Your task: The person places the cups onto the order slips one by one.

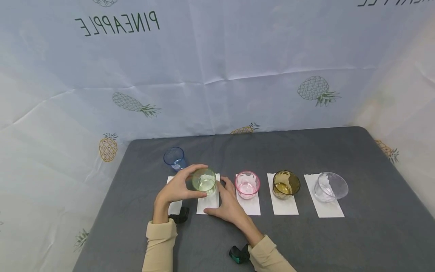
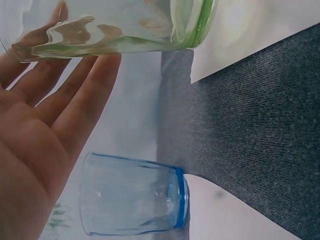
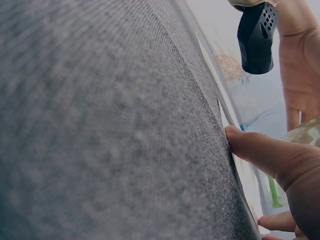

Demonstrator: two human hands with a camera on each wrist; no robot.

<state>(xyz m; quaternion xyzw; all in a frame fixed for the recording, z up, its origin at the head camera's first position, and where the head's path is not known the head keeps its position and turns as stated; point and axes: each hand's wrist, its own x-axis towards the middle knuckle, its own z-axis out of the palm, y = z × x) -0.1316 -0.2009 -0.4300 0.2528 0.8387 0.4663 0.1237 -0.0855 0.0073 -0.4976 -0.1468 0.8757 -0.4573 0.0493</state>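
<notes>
In the head view my left hand (image 1: 178, 187) holds a pale green glass cup (image 1: 205, 181) between thumb and fingers, over a white paper strip (image 1: 208, 204). In the left wrist view the green cup (image 2: 192, 25) is upright on its side of the frame, with my fingers (image 2: 92, 95) along it. My right hand (image 1: 229, 202) is close beside the same cup, thumb and fingers spread apart at the paper strip. The right wrist view shows its thumb (image 3: 260, 147) right at the paper's edge. Behind my left hand stands a blue glass cup (image 1: 175, 158).
To the right, a pink-rimmed cup (image 1: 247, 185), an amber cup (image 1: 286, 184) and a clear cup (image 1: 330, 187) stand on white strips. Another strip (image 1: 175, 206) lies partly under my left hand. The dark grey table (image 1: 323, 241) meets a pineapple-print cloth (image 1: 221, 105) behind.
</notes>
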